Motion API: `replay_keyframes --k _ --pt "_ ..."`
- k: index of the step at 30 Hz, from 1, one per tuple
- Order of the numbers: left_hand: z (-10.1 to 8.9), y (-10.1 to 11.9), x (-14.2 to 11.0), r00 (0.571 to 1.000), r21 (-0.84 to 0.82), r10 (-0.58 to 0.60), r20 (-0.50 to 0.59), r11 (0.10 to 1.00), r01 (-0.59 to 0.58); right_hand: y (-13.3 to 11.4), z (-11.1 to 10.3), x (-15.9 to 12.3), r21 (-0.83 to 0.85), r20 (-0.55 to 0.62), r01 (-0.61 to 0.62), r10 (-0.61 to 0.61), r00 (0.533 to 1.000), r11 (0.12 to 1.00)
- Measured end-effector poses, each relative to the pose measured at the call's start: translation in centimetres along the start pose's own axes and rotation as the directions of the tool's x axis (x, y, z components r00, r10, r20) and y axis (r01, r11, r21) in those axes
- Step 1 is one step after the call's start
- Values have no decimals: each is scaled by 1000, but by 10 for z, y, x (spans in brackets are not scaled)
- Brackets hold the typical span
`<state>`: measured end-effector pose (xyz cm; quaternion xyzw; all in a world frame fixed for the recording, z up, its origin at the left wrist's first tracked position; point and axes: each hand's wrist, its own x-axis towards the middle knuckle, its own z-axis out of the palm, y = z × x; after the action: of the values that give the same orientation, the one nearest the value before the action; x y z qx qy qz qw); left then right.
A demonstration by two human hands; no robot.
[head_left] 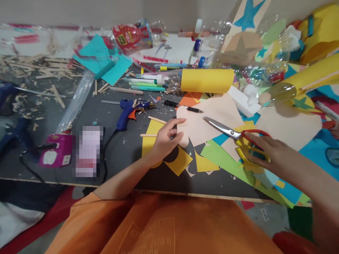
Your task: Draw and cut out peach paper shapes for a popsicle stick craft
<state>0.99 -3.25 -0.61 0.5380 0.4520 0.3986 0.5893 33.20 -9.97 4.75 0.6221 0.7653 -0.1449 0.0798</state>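
Observation:
My left hand (169, 135) is over the middle of the table, its thumb and forefinger on a small peach paper cutout (183, 112) with rounded ends. Its other fingers are curled and partly hidden. In my right hand (267, 146) are scissors (225, 129) with red-orange handles, their metal blades nearly together and pointing left. The blades are over a larger peach paper sheet (212, 109). A black pen (185, 106) lies across that sheet's upper left edge. Yellow paper scraps (180, 161) with curved cuts and a green sheet (225, 158) lie below the hands.
A blue glue gun (127, 112) lies left of my left hand, its cable running to the front edge. Farther left are a phone (88, 151) and a magenta box (57, 150). A yellow-wrapped bottle (208, 80), markers (147, 84) and wooden sticks (39, 67) lie behind.

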Motion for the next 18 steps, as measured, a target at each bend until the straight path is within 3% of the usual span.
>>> replay_keyframes --k 5,14,18 --pt "1 -1 -1 998 23 62 6 998 -63 -9 15 9 -92 -45 -36 32 998 995" --pt "0 3 -6 997 29 40 63 999 -42 -6 -6 20 25 -51 -79 80 995 997" --pt "-1 3 -6 997 13 27 67 1000 -28 0 -14 13 209 -59 -79 94 994 975"
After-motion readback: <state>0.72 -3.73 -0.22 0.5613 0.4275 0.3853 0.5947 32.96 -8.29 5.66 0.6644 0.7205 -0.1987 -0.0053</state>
